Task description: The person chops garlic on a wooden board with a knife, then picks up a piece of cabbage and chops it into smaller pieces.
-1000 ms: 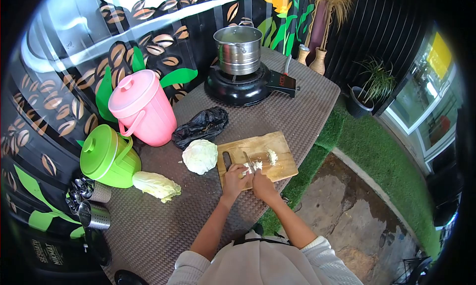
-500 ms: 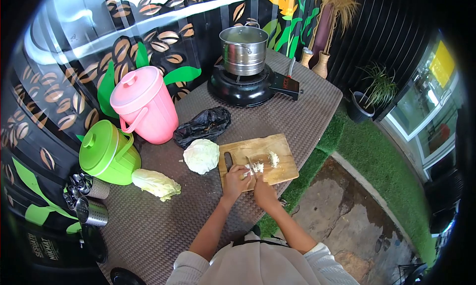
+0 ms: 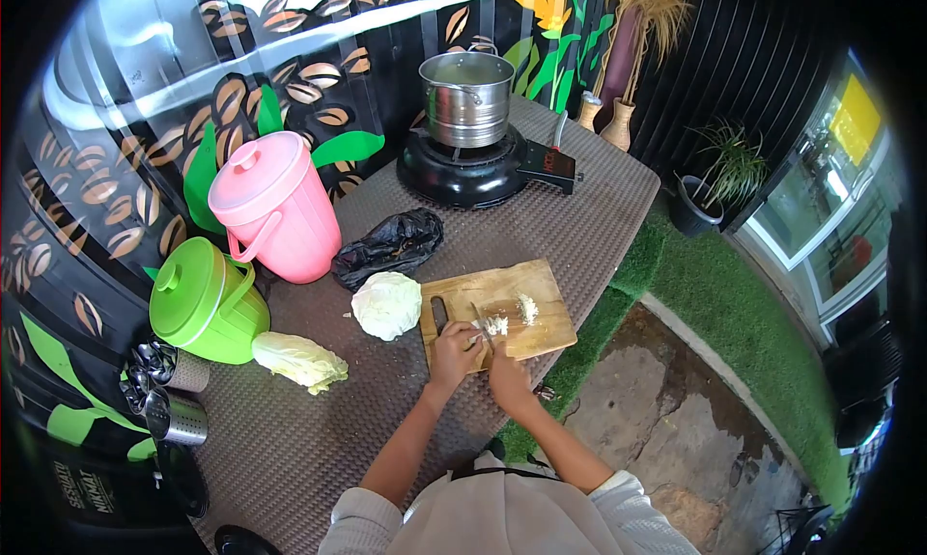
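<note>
A wooden cutting board (image 3: 541, 334) lies at the table's front edge. My right hand (image 3: 507, 374) is closed round a knife (image 3: 480, 317), its blade over the board. Beside the blade, my left hand (image 3: 455, 352) has its fingers bent together over small pale pieces; what it pinches is too small to name. Chopped white bits (image 3: 495, 325) lie by the blade, with another small pile (image 3: 527, 310) to the right. A round cabbage (image 3: 386, 306) touches the board's left side, and a long leafy cabbage (image 3: 300, 360) lies further left.
Behind the board is a black plastic bag (image 3: 391, 247). A steel pot (image 3: 467, 101) stands on a black stove (image 3: 462, 176) at the back. Pink (image 3: 280, 212) and green (image 3: 210, 304) lidded buckets stand left, near perforated metal holders (image 3: 178, 416) with utensils.
The whole view has shifted slightly. Both hands remain at the board, with the knife still in my right hand and its blade at the chopped bits.
</note>
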`<state>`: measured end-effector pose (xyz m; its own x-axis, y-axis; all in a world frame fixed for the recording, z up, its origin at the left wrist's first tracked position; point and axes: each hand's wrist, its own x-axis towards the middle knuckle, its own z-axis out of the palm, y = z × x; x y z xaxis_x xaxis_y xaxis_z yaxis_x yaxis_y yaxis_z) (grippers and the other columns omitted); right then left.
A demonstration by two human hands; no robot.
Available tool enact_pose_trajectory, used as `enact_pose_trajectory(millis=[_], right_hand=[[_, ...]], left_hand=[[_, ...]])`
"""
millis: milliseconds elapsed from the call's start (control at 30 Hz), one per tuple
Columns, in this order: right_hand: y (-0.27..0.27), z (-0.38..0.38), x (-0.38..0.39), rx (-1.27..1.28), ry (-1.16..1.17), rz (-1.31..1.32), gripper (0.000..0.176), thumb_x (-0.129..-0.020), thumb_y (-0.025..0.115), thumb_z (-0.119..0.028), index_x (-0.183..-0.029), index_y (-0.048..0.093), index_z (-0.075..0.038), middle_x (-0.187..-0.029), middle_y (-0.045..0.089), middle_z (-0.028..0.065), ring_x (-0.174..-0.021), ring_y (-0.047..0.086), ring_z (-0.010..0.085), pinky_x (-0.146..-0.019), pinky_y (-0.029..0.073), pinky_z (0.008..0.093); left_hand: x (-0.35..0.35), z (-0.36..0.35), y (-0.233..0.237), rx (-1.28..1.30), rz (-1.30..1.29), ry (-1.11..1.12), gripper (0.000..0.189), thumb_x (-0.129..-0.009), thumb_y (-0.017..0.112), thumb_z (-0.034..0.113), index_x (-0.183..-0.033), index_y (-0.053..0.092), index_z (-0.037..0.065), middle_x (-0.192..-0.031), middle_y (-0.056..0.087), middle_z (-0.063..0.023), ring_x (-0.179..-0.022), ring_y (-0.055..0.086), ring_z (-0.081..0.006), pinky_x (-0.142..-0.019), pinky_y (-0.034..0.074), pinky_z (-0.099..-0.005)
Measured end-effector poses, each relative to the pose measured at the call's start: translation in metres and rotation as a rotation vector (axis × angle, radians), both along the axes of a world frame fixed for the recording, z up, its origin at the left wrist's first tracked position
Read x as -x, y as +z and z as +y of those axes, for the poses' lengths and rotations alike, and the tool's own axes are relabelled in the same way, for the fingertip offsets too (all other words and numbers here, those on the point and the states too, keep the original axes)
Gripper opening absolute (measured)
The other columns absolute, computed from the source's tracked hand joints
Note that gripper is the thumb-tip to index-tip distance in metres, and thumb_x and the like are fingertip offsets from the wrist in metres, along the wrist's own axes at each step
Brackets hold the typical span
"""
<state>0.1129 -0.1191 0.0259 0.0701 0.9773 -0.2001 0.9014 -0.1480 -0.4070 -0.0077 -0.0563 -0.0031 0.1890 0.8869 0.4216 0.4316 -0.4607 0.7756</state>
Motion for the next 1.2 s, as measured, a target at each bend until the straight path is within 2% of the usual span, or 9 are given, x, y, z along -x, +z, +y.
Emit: enact_pose_trajectory(millis=[167,400,467,600,667,767,833,933,1200], right_hand=[[-0.019,0.000,0.006,-0.137,-0.041,-0.119,0.026,-0.088,0.045,-0.010,-0.111,0.042,0.002,-0.076,0.066,0.0207,-0.069,0.068,0.0358,-0.058,0.056,0.0417],[0.002,0.024,-0.004,-0.182,0.072,-0.107,0.026,-0.088,0.047,-0.011,-0.107,0.041,0.006,-0.074,0.065,0.0199,-0.069,0.067,0.0364,-0.058,0.056,0.0419],[0.020,0.026,-0.012,-0.050,0.114,0.001,0.031,-0.081,0.055,-0.004,-0.106,0.041,0.006,-0.084,0.063,0.0274,-0.073,0.067,0.0389,-0.064,0.055,0.0452],[0.014,0.002,-0.010,-0.049,0.150,-0.054,0.029,-0.083,0.053,-0.006,-0.107,0.041,0.006,-0.081,0.064,0.0257,-0.073,0.067,0.0390,-0.065,0.055,0.0464],[-0.017,-0.005,0.003,-0.230,-0.022,-0.219,0.025,-0.087,0.050,-0.014,-0.104,0.044,0.003,-0.072,0.065,0.0187,-0.062,0.067,0.0318,-0.053,0.055,0.0396],[-0.029,0.003,0.012,-0.312,-0.030,-0.218,0.026,-0.087,0.050,-0.014,-0.106,0.044,0.002,-0.070,0.065,0.0165,-0.058,0.067,0.0294,-0.050,0.054,0.0386],[-0.012,0.016,0.001,-0.191,-0.023,-0.141,0.023,-0.087,0.051,-0.013,-0.103,0.044,0.002,-0.076,0.065,0.0201,-0.068,0.068,0.0324,-0.057,0.055,0.0414],[0.007,0.024,-0.022,-0.015,0.063,0.130,0.024,-0.089,0.045,-0.013,-0.105,0.040,0.004,-0.082,0.062,0.0299,-0.082,0.062,0.0458,-0.072,0.050,0.0519],[-0.007,0.010,-0.002,-0.043,-0.048,0.021,0.028,-0.086,0.051,-0.010,-0.109,0.040,0.002,-0.083,0.062,0.0290,-0.079,0.063,0.0446,-0.070,0.051,0.0516]], left_hand=[[0.001,0.001,-0.001,-0.018,-0.010,-0.012,0.017,-0.071,0.072,0.002,-0.087,0.070,-0.001,-0.090,0.066,-0.0115,-0.088,0.060,-0.0266,-0.079,0.048,-0.0338],[0.000,-0.001,0.002,-0.046,0.021,-0.005,0.013,-0.074,0.071,0.006,-0.086,0.071,0.001,-0.091,0.065,-0.0113,-0.088,0.061,-0.0271,-0.078,0.050,-0.0347],[0.001,0.000,-0.004,-0.045,0.011,-0.010,0.013,-0.074,0.071,0.007,-0.085,0.071,0.001,-0.091,0.065,-0.0114,-0.088,0.061,-0.0271,-0.078,0.050,-0.0347],[0.000,-0.002,-0.002,-0.051,-0.018,0.013,0.015,-0.072,0.072,0.004,-0.086,0.071,0.000,-0.090,0.067,-0.0120,-0.087,0.062,-0.0270,-0.078,0.049,-0.0340],[0.000,-0.001,-0.001,-0.047,-0.010,0.020,0.015,-0.072,0.072,0.004,-0.086,0.071,0.000,-0.090,0.067,-0.0122,-0.087,0.062,-0.0272,-0.078,0.049,-0.0338],[0.000,-0.001,-0.001,-0.023,-0.028,0.018,0.014,-0.071,0.073,0.004,-0.085,0.071,0.000,-0.090,0.068,-0.0124,-0.087,0.063,-0.0272,-0.080,0.049,-0.0336],[0.001,-0.002,-0.001,-0.010,-0.053,0.008,0.014,-0.071,0.073,0.004,-0.084,0.071,0.000,-0.090,0.068,-0.0124,-0.088,0.063,-0.0269,-0.080,0.049,-0.0336],[0.002,-0.001,-0.003,0.002,-0.051,0.027,0.013,-0.071,0.074,0.004,-0.083,0.071,0.000,-0.090,0.068,-0.0122,-0.089,0.064,-0.0262,-0.081,0.049,-0.0334],[0.003,-0.001,-0.001,-0.035,0.008,0.012,0.012,-0.073,0.073,0.008,-0.083,0.071,0.000,-0.089,0.069,-0.0107,-0.092,0.063,-0.0255,-0.080,0.050,-0.0338]])
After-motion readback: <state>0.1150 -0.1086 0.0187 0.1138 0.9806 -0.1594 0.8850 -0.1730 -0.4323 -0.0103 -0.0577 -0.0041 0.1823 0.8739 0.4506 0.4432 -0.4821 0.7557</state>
